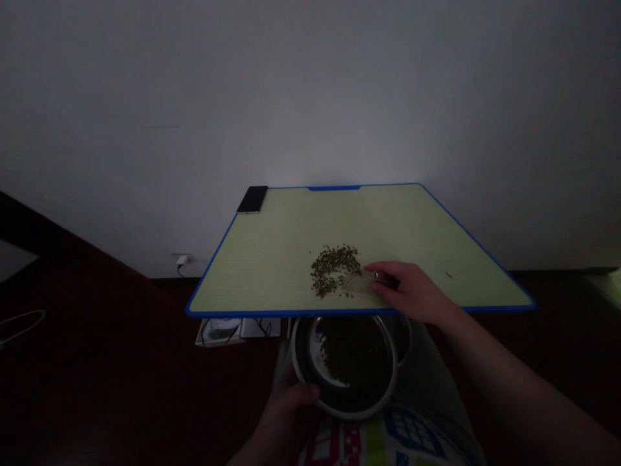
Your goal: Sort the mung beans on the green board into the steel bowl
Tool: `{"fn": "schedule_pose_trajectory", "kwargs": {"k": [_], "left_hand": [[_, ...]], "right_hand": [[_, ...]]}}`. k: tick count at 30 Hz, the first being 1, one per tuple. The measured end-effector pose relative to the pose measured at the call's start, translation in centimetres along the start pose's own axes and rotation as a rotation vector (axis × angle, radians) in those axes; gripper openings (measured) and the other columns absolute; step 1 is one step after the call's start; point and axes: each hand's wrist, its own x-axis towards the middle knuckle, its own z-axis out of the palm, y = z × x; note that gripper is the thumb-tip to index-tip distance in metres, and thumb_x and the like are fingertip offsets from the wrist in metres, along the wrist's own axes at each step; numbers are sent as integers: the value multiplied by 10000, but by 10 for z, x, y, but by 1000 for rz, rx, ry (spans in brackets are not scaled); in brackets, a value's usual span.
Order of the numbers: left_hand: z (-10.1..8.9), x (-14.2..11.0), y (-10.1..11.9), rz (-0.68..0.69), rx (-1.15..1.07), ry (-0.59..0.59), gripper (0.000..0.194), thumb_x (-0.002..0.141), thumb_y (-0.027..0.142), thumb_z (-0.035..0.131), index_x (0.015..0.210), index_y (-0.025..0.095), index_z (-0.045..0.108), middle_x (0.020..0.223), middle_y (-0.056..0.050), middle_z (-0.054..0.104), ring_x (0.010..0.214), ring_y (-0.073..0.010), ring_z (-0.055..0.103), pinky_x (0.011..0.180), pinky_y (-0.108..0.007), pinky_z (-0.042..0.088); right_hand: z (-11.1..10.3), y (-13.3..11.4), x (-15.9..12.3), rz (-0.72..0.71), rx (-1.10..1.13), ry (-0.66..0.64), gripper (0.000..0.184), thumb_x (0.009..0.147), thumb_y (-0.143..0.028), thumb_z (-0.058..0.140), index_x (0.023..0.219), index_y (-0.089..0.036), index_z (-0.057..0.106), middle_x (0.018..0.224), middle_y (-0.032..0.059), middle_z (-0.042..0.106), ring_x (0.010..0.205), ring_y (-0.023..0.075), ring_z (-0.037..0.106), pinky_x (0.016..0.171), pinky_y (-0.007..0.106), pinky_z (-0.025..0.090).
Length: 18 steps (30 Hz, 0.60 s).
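Note:
A loose patch of small greenish-brown grains (pixel 334 265) lies on the pale yellow tabletop. My right hand (pixel 400 288) is closed at the right of the grains, fingers round a see-through tool with a curved edge (pixel 358 279). The tool's edge touches the table beside the grains; its exact kind is too dim to make out. Below the table's front edge, my left hand (pixel 295 398) grips the rim of a round metal bowl (pixel 356 413) over my lap. Many similar dark grains (pixel 352 349) fill much of the bowl's bottom. Shadow hides most of my left fingers.
The blue-edged table (pixel 272 246) stands against a grey wall. A black phone (pixel 253 199) rests at its far left corner. A second round container (pixel 403 336) shows partly behind the bowl. White boxes with cables (pixel 237 329) sit below, near a wall plug (pixel 182 260).

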Motion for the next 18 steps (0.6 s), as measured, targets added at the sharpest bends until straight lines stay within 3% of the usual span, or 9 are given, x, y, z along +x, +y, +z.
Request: {"fn": "schedule_pose_trajectory", "kwargs": {"k": [12,18], "left_hand": [[-5,4,-2,15,14,-56,681,619,95,690,1285,214,614,998,-85,800,1043,-309,701,899,-409,542],[-3,1,0,-8,31,-25,662,624,107,690,1274,203,619,1020,-103,793,1044,-318,699,896,-417,541]], "right_hand": [[4,5,1,75,25,102,353,817,-272,556,1106,-138,708,658,12,622,558,140,524,564,280,414],[4,6,3,83,32,108,344,812,-280,560,1092,-142,706,658,10,627,556,141,526,575,286,425]]}}
